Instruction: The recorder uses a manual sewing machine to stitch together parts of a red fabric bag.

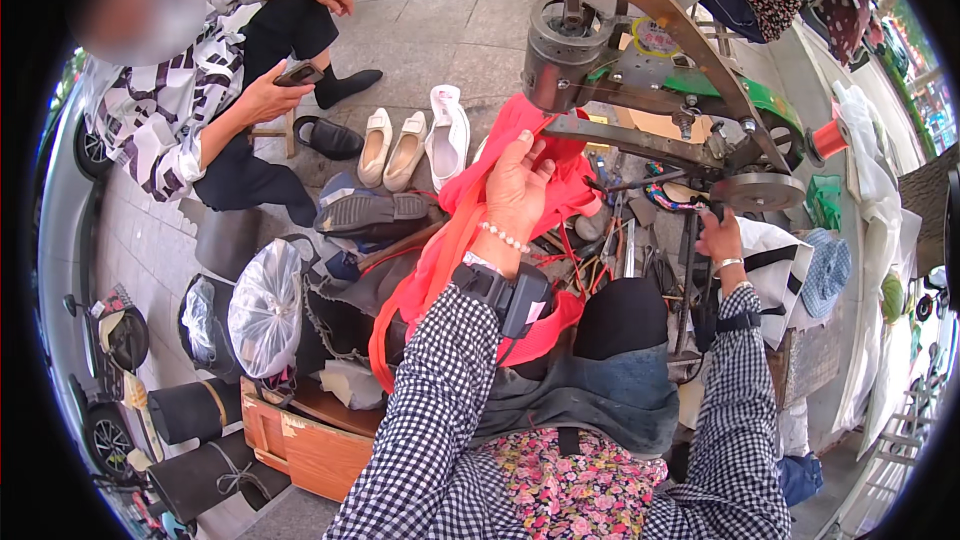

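Note:
A hand-cranked shoe-repair sewing machine stands ahead of me, with a long metal arm reaching left. A coral-red fabric piece with long straps, perhaps a bag, drapes over my lap and up to the end of that arm. My left hand, beaded bracelet at the wrist, is closed on this fabric just beside the arm's tip. At the machine's right side, my right hand is closed around a dark crank handle by the metal wheel. Its fingertips are partly hidden.
A seated person holds a phone at left. Pale shoes and a black shoe line the pavement. Loose tools lie below the machine. A wooden box and plastic-covered bucket stand left; a red thread spool sits right.

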`<state>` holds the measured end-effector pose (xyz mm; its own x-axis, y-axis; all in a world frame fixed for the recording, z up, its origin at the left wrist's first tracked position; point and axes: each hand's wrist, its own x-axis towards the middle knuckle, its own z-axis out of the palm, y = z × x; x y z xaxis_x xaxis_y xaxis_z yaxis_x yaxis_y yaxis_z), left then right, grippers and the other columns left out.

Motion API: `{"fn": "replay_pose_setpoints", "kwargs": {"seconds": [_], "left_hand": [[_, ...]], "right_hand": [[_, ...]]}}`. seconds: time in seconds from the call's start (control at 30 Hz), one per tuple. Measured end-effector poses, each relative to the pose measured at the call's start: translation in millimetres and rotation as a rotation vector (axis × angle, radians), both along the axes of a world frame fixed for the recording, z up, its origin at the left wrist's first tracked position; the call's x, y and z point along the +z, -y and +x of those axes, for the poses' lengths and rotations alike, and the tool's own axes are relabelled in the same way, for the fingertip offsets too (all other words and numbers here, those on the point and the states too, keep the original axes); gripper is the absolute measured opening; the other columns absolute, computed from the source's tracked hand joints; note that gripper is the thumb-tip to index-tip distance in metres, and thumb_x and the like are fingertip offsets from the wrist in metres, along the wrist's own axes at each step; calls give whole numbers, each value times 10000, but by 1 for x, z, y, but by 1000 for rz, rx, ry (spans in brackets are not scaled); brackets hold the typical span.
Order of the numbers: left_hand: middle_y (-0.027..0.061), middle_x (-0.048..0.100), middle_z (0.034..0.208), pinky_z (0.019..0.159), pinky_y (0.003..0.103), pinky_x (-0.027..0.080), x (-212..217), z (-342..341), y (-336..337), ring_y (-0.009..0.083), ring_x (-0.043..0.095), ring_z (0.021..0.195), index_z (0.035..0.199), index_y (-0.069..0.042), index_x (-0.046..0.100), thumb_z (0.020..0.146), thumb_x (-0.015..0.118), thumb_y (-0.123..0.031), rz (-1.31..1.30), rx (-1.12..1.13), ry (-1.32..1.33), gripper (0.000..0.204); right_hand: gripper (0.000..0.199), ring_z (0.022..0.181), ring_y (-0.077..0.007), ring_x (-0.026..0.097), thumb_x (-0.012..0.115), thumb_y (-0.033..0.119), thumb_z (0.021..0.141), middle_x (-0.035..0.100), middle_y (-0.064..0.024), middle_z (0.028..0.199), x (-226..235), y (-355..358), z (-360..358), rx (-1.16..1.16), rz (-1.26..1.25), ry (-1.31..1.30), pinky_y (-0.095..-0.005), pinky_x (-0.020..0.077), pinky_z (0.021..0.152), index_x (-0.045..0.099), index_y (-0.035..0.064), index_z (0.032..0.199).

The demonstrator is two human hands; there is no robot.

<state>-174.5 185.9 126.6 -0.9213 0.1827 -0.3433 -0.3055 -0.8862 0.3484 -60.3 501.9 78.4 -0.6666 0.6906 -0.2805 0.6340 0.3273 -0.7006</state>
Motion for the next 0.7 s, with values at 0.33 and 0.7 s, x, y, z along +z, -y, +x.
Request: {"fn": "replay_pose_setpoints", "kwargs": {"seconds": [0.33,0.7], "left_hand": [[17,522,822,658,323,374,-2,-1,-4,145,453,783,801,-89,531,691,613,-106,9,-8,38,138],[-1,505,728,659,329,376,-4,-2,-4,142,458,712,752,-95,530,682,632,-133,42,-52,60,129]], "right_hand": [[98,360,-149,407,500,158,761,406,-35,495,60,-63,30,-70,61,-363,-264,370,334,483,64,782],[171,336,-125,407,502,190,751,434,-39,478,112,-26,23,-103,103,-394,-232,343,311,460,26,726]]}}
